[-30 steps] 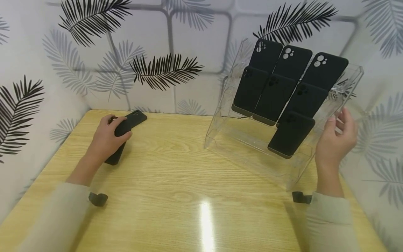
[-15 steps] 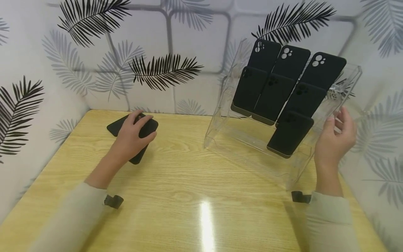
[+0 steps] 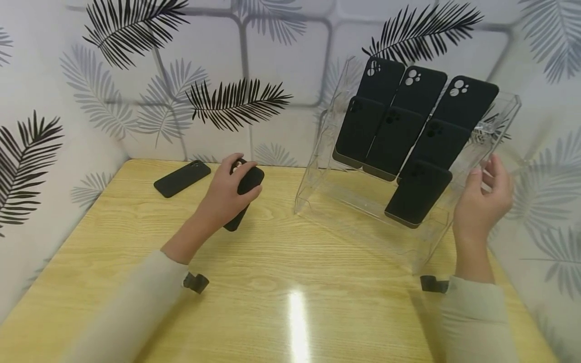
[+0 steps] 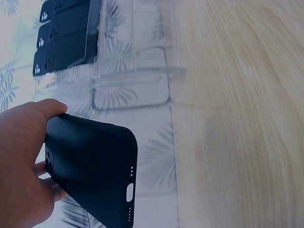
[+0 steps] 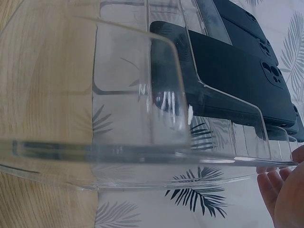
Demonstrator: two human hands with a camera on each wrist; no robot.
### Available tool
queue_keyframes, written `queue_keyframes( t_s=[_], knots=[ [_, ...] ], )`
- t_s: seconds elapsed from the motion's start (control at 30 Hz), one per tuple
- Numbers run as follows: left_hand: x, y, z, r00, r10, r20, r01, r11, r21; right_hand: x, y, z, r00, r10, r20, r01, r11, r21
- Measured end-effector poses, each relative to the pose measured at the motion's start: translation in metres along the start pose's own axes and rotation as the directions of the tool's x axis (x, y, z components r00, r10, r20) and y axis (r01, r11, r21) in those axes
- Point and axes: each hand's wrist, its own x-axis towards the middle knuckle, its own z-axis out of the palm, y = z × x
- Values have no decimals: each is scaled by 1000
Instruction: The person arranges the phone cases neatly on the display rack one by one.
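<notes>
My left hand (image 3: pixel 222 199) holds a black phone case (image 3: pixel 251 179) tilted above the table, thumb on one edge and fingers on the other. In the left wrist view, the phone case (image 4: pixel 95 161) shows its back and its lower edge with a port opening. A clear stepped display stand (image 3: pixel 358 202) stands at the right. My right hand (image 3: pixel 486 194) grips the side edge of this stand, its fingers behind the panel. On the front step leans a single black phone case (image 3: pixel 419 194); behind it are two rows of several more.
Another black phone case (image 3: pixel 182 179) lies flat on the wooden table (image 3: pixel 254 302) at the back left. A leaf-patterned wall (image 3: pixel 290 131) rises right behind the table's back edge, close to the stand.
My left hand has moved right with the phone case, away from the one lying on the table, which is now fully visible. The right hand has stayed at the stand's side.
</notes>
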Motion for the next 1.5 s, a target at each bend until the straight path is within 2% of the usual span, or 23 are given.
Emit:
queue_keyframes(
  t_s=[0.3,0.47,0.63,0.87,1.13,1.27,1.5],
  knots=[
    [31,45,34,995,70,-78,-76,994,-84,-8,-11,0,1000,-4,12,3,1000,9],
    [47,65,52,987,115,-113,-128,985,-118,-1,1,3,1000,-11,23,11,1000,12],
    [60,83,65,990,97,-105,-114,978,-172,3,9,4,999,-31,25,31,999,17],
    [77,103,80,990,104,-99,-120,979,-168,5,9,5,999,-38,10,38,999,13],
    [102,132,102,980,128,-149,-157,967,-200,8,12,1,999,-43,-8,43,999,-1],
    [110,148,113,981,112,-156,-147,961,-236,6,12,1,999,-45,-6,45,999,-5],
    [121,171,134,978,91,-188,-136,960,-243,5,12,1,1000,-19,2,19,1000,10]
  ],
)
